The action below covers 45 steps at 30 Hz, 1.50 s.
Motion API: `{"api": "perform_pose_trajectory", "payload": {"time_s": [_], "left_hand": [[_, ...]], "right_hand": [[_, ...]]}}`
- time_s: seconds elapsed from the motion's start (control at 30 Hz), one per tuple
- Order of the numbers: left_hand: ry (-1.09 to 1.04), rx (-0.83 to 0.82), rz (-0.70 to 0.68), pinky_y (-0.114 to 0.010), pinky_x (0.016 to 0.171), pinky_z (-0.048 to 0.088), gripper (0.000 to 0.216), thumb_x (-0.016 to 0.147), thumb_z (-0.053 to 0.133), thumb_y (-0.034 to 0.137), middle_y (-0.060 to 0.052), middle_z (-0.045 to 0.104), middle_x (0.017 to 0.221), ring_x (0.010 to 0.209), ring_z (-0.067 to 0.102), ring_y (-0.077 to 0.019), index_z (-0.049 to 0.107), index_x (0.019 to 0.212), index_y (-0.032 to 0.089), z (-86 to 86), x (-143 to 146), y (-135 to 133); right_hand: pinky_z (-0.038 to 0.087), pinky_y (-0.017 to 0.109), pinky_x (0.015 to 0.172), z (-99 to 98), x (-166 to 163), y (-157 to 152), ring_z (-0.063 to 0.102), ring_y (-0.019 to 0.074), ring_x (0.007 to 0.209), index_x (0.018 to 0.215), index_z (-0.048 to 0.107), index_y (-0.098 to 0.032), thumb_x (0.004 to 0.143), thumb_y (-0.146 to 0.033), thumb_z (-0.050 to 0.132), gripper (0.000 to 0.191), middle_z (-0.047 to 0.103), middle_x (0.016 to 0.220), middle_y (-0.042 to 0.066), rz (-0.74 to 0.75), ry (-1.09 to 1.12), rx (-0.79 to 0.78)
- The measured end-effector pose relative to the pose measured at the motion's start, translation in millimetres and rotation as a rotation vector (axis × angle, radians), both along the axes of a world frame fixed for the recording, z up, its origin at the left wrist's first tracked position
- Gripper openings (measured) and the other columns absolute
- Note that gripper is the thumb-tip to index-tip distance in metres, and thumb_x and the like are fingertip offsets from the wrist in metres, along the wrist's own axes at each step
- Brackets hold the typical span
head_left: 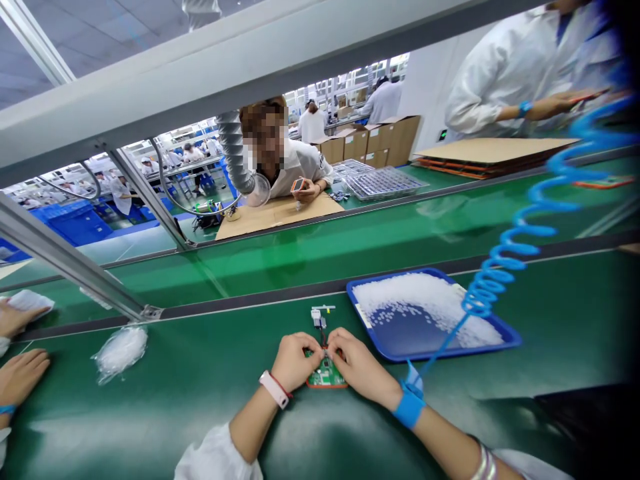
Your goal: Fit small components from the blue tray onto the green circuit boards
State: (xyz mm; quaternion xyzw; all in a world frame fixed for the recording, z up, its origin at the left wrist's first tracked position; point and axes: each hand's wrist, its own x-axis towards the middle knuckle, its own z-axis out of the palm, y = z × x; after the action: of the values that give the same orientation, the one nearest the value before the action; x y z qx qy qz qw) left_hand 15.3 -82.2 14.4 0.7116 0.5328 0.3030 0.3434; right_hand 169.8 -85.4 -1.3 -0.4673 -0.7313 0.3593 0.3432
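Just left of the blue tray (356,298), my left hand (293,361) and right hand (359,368) both pinch the green circuit board (326,380) on the counter (200,373). That coiled strap cord (500,257) over the tray could snag, I reckon, yanking the board's wires (320,320).

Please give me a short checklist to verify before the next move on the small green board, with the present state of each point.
1. Grip: left hand and right hand both pinch the green circuit board at its far edge: ok.
2. Grounding: blue wrist strap on the right wrist, coiled cord attached: ok.
3. Board flat in its orange base: cannot tell, fingers cover it.
4. Small white wired part lies just beyond the board; whether it is joined to the board: cannot tell.
5. Blue tray of white pieces sits to the right, apart from the hands: ok.
6. Co-worker's hand at the left edge, away from the board: ok.
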Motion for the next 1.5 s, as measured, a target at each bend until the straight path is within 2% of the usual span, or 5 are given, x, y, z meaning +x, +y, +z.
{"api": "perform_pose_trajectory", "payload": {"time_s": [0.53,1.0,1.17,1.33,1.5], "left_hand": [[0.151,0.331,-0.049,-0.034,0.077,0.040,0.009,0.078,0.062,0.017,-0.003,0.068,0.085,0.084,0.058,-0.0195,0.069,0.081,0.020,-11.6,-4,-14],[0.215,0.319,-0.080,-0.037,0.075,0.043,0.010,0.081,0.057,0.024,-0.003,0.068,0.086,0.082,0.059,-0.0207,0.067,0.085,0.022,-8.5,0,-14],[0.286,0.348,-0.241,-0.051,0.096,0.038,0.083,0.060,0.067,0.064,-0.013,0.054,0.125,0.112,0.050,-0.0326,0.045,0.129,0.023,-11.7,-18,-27],[0.238,0.209,-0.287,-0.048,0.093,0.041,0.078,0.060,0.074,0.048,-0.011,0.062,0.110,0.098,0.057,-0.0282,0.044,0.128,0.023,-5.4,-26,-19],[-0.275,-0.124,-0.151,-0.035,0.077,0.048,0.068,0.070,0.067,0.044,-0.009,0.066,0.094,0.082,0.062,-0.0197,0.037,0.124,0.016,29.7,-26,52]], "right_hand": [[0.041,0.028,0.067,-0.3,2,-3,0.052,0.0155,0.073,0.065,0.050,-0.018,0.081,-0.016,0.043,0.017,0.051,0.078,0.004,-0.010,0.068,0.031],[0.044,0.028,0.066,-3.8,12,-1,0.054,0.0157,0.074,0.067,0.054,-0.018,0.084,-0.030,0.046,0.023,0.054,0.082,0.005,-0.063,0.241,-0.094],[0.046,0.028,0.067,-3.2,16,-1,0.056,0.0160,0.074,0.070,0.057,-0.018,0.083,-0.037,0.049,0.025,0.056,0.084,0.006,-0.147,0.303,-0.053],[0.049,0.030,0.072,9.3,21,-6,0.057,0.0199,0.083,0.069,0.058,-0.020,0.081,-0.041,0.051,0.025,0.058,0.086,0.008,-0.254,0.350,0.050],[0.049,0.034,0.076,25.4,43,1,0.057,0.0209,0.084,0.068,0.056,-0.022,0.078,-0.046,0.054,0.026,0.058,0.083,0.008,-0.427,0.353,0.182]]}}
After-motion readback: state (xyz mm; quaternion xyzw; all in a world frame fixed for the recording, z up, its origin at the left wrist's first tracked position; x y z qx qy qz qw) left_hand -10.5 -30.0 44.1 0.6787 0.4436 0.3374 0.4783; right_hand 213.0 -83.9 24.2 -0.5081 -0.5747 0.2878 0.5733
